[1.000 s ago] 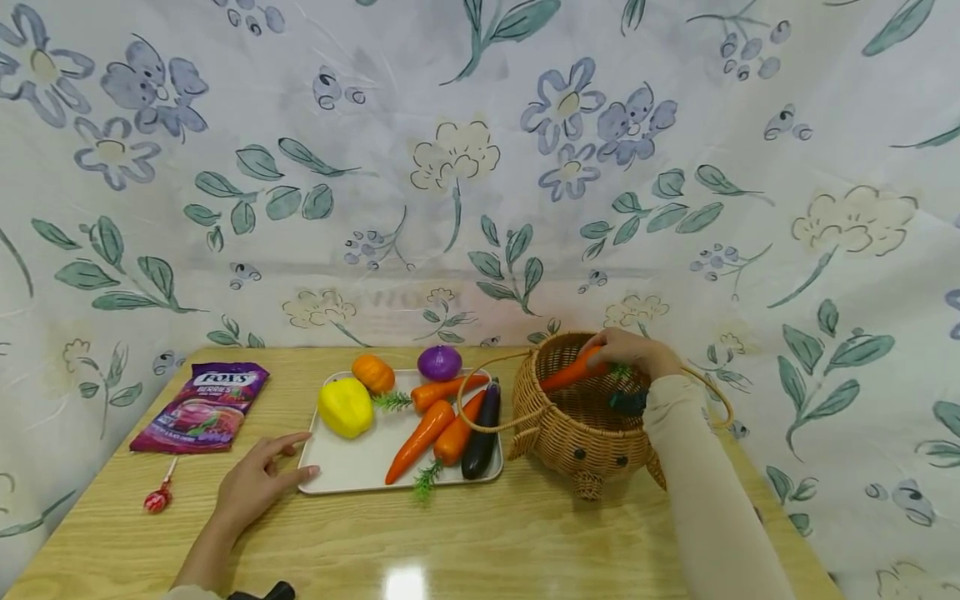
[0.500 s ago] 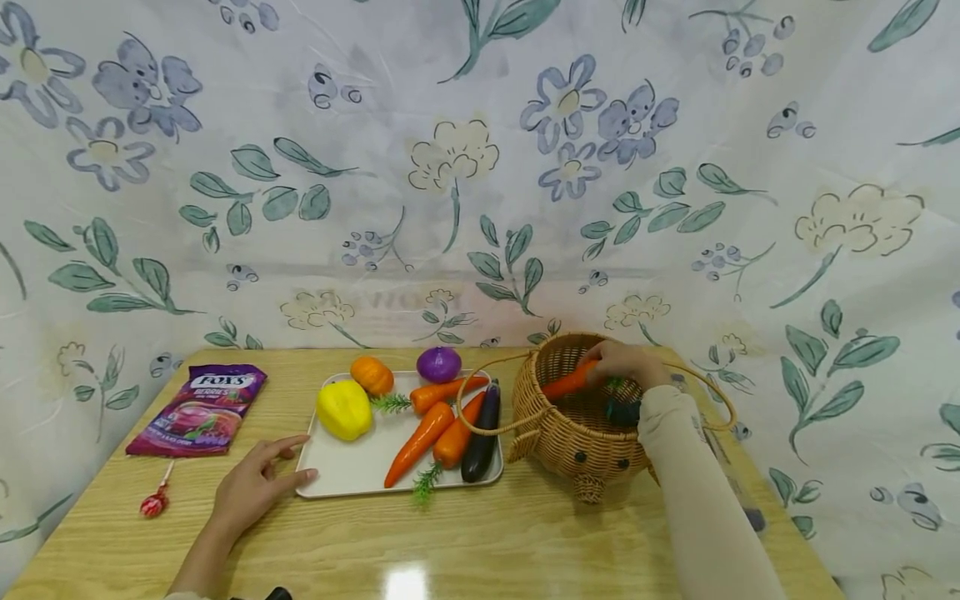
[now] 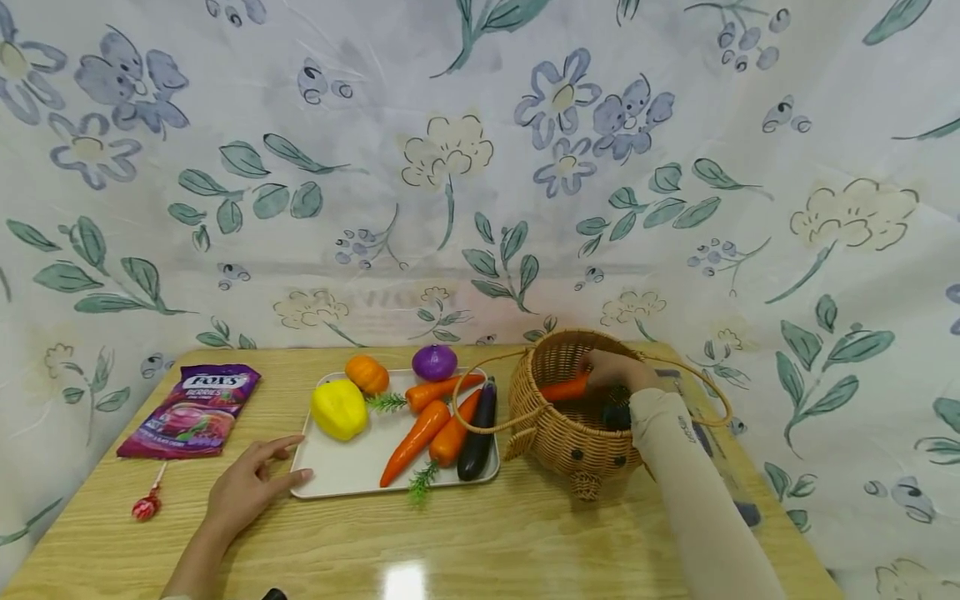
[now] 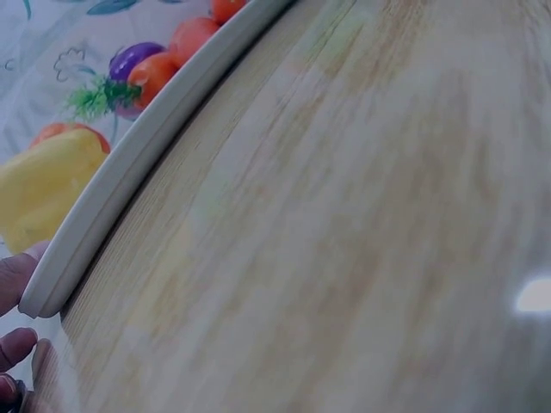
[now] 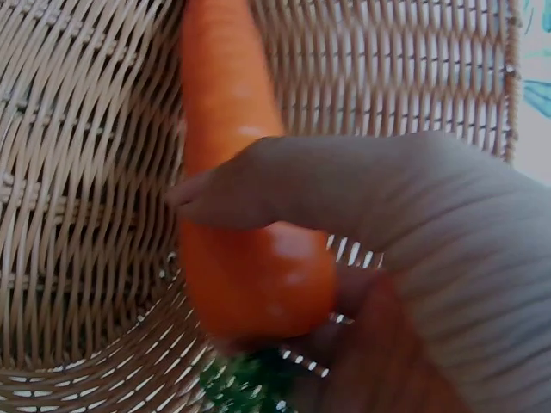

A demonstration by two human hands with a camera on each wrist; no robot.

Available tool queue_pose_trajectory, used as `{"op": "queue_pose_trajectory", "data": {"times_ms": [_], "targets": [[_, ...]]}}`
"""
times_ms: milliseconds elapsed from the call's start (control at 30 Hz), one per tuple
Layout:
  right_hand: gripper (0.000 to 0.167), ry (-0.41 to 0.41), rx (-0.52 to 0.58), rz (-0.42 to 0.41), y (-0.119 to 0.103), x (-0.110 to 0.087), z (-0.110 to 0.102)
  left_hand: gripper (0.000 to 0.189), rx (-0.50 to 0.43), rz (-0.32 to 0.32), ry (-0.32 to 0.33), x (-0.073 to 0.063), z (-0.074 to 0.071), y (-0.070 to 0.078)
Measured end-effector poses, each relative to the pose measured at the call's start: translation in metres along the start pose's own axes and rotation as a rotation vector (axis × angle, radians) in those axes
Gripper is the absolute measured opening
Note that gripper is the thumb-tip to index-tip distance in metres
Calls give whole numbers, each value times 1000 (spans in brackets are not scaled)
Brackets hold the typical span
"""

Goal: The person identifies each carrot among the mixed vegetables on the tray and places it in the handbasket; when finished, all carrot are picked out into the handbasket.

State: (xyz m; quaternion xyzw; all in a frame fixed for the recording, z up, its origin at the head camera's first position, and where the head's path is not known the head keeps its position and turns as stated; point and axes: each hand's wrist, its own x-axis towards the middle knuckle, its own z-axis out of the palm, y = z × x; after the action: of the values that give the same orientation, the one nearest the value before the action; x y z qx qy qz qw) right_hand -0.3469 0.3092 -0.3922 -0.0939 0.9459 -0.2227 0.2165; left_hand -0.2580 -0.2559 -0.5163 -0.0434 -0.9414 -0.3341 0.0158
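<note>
My right hand (image 3: 617, 369) reaches into a wicker basket (image 3: 551, 437) with an animal face and grips an orange toy carrot (image 3: 564, 388). In the right wrist view, the thumb lies across the carrot's thick end (image 5: 258, 284), above its green leaves (image 5: 245, 383), and woven walls surround it. My left hand (image 3: 247, 482) rests by the left edge of a white tray (image 3: 337, 475), fingers extended, fingertips right at the rim. On the tray lie several more carrots (image 3: 414, 442), an eggplant (image 3: 477, 442), a yellow bell pepper (image 3: 339, 410), a small pumpkin (image 3: 367, 375) and a purple onion-like vegetable (image 3: 434, 362).
A purple candy bag (image 3: 193, 410) and a red lollipop (image 3: 146, 505) lie at the left of the wooden table (image 3: 480, 550). The basket's handle (image 3: 491, 431) arches over the tray's right end. A floral cloth (image 3: 480, 167) hangs behind the table.
My right hand has lowered the carrot deeper into the basket. The left hand stays by the tray's edge while the head view shifts slightly.
</note>
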Motion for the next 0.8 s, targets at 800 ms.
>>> {"op": "queue_pose_trajectory", "data": {"times_ms": [800], "targets": [[26,-97,-29,170,-4,-5,11,62,-1,-8,-4,1,0,1]]}}
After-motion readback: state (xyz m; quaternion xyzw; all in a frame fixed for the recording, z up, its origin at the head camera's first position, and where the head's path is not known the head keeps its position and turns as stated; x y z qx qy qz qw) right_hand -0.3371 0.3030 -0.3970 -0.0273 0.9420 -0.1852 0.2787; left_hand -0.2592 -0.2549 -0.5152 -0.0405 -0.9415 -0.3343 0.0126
